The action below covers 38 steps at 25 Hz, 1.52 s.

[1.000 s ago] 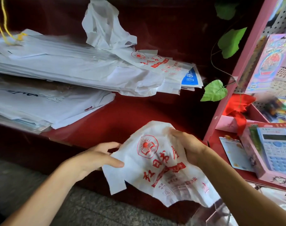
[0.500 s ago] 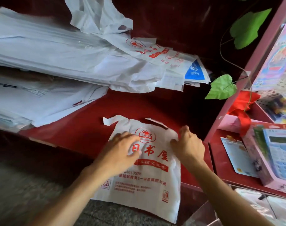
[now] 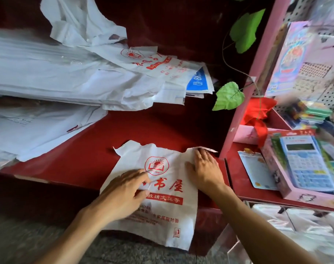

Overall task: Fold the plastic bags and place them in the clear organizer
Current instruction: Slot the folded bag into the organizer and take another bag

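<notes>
A white plastic bag [image 3: 168, 189] with a red logo and red print lies flat on the red counter [image 3: 90, 149], its lower end hanging over the front edge. My left hand [image 3: 124, 193] lies flat on the bag's left middle, fingers straight. My right hand [image 3: 204, 170] presses flat on the bag's upper right part, near its handle. A heap of more white plastic bags [image 3: 67, 79] lies at the back left. The clear organizer [image 3: 276, 231] shows at the bottom right, below the red shelf, with plastic inside.
A pink shelf post [image 3: 246, 86] rises right of the bag. Behind it, a boxed blue calculator [image 3: 307, 166] and a card [image 3: 257, 170] lie on a red shelf. Green leaves [image 3: 229, 96] hang by the post. Grey floor shows below the counter.
The bag was held crumpled in the air, then laid on the counter. Both hands have since slid outward over it, smoothing it flat.
</notes>
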Each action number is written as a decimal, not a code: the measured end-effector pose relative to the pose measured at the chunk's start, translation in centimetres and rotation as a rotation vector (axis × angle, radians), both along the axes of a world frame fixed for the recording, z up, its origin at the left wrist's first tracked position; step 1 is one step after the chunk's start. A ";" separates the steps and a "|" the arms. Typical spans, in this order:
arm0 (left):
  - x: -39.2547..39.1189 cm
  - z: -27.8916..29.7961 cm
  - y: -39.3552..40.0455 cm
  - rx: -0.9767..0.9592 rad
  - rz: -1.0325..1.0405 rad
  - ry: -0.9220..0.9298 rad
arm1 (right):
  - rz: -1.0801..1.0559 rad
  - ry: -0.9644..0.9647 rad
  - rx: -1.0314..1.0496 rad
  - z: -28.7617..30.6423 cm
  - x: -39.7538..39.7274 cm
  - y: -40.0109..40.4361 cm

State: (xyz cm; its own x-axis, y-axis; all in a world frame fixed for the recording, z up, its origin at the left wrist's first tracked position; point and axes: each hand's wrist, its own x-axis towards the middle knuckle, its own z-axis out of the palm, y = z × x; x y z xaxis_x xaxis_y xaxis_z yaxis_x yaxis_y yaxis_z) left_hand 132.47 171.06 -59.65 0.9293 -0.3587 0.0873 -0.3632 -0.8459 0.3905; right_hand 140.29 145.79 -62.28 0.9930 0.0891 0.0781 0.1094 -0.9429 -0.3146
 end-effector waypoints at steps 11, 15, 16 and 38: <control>-0.1 0.5 -0.2 0.220 0.083 -0.063 | 0.464 0.044 -0.018 2.2 -4.2 3.3; 0.8 0.0 2.5 0.282 0.310 0.090 | 0.506 0.113 0.085 2.4 -4.5 2.6; 1.1 -0.1 3.5 0.283 0.385 0.130 | 0.519 0.115 0.100 2.4 -4.4 2.3; 0.5 1.6 -2.4 0.050 0.069 -0.251 | 0.429 0.133 -0.063 1.3 -2.5 0.4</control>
